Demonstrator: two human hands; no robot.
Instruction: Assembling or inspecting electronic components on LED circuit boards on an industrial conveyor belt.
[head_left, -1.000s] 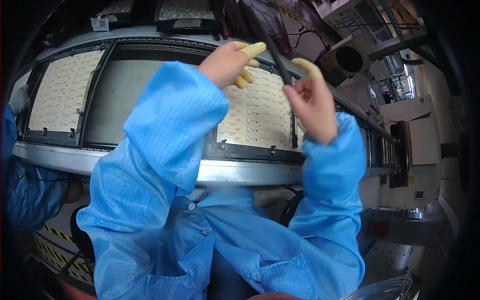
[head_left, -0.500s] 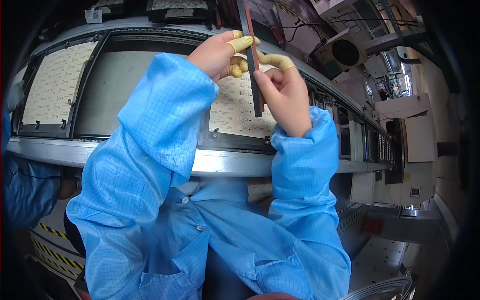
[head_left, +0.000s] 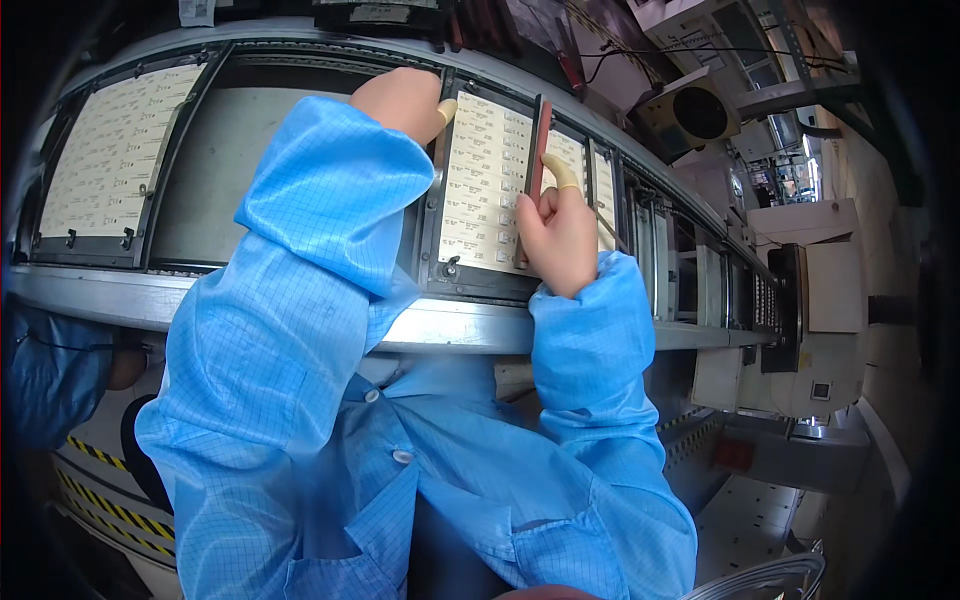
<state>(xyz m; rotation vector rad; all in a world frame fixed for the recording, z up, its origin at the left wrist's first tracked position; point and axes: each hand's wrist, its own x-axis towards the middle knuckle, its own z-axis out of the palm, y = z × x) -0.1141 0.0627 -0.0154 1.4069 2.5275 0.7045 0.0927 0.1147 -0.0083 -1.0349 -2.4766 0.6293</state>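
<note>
A long narrow red-and-black strip (head_left: 540, 150) is in my right hand (head_left: 563, 235), gripped between the thumb and fingers near its lower half. It stands lengthwise over the right part of a pale printed panel (head_left: 475, 190) in a dark frame on the conveyor line; whether it touches the panel, I cannot tell. My left hand (head_left: 405, 103) is at the panel's upper left edge. One fingertip in a yellow finger cot shows there, and the other fingers are hidden behind the hand. A yellow cot also covers my right index finger.
A second framed pale panel (head_left: 115, 155) lies farther left on the line, past a grey plate (head_left: 270, 140). The metal rail (head_left: 450, 328) runs along the near side. Dark bins (head_left: 375, 15) stand behind the line. At the left edge another person's blue sleeve (head_left: 60, 370) shows.
My left hand has let go of the strip and moved left to the panel's edge. My right hand has brought the strip down and slightly right, over the panel.
</note>
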